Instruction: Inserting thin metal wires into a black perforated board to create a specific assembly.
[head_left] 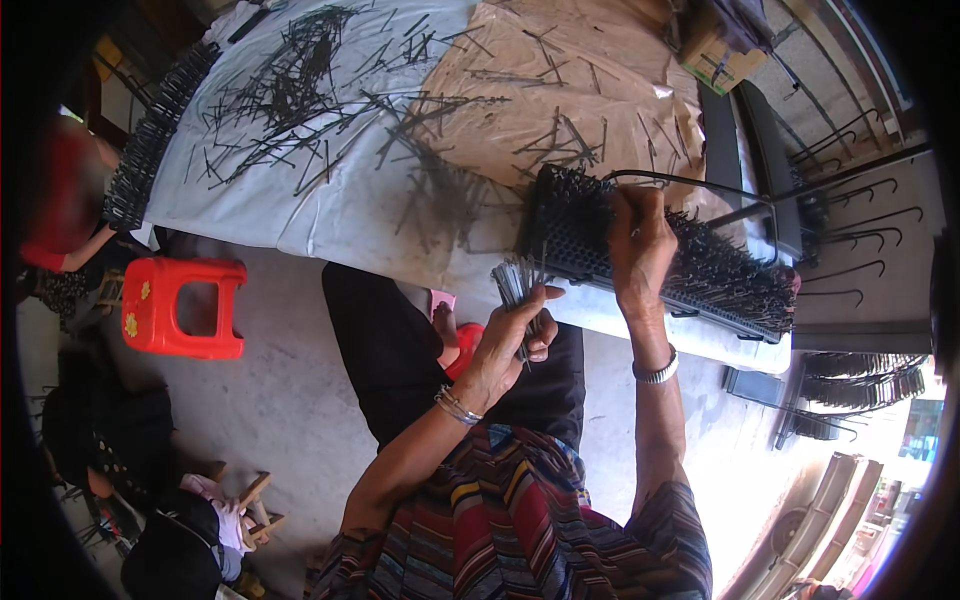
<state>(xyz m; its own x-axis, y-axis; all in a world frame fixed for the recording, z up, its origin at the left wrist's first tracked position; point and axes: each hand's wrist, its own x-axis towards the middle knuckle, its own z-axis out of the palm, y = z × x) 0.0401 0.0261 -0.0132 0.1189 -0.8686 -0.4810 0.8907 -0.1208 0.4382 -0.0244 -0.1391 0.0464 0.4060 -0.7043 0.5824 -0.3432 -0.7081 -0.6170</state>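
Observation:
My left hand (512, 338) is closed around a bundle of thin grey metal rods (512, 284), which stick up past the thumb in front of the table edge. At the right, my right hand (641, 245) reaches down onto a long black rack (570, 258) with a perforated side. Its fingers are bent together at the top of the rack, and whatever they hold is hidden. Thin dark pieces (715, 260) stand packed upright along the rack. A bent metal handle (690, 180) arches behind my right hand.
Loose dark rods (290, 90) lie scattered over the white sheet (220, 205) and brown paper (480, 70). Another filled rack (160, 130) lines the table's left edge, near a person in red (65, 200). A red stool (185, 308) stands on the floor. Hooked rods (860, 240) project at the right.

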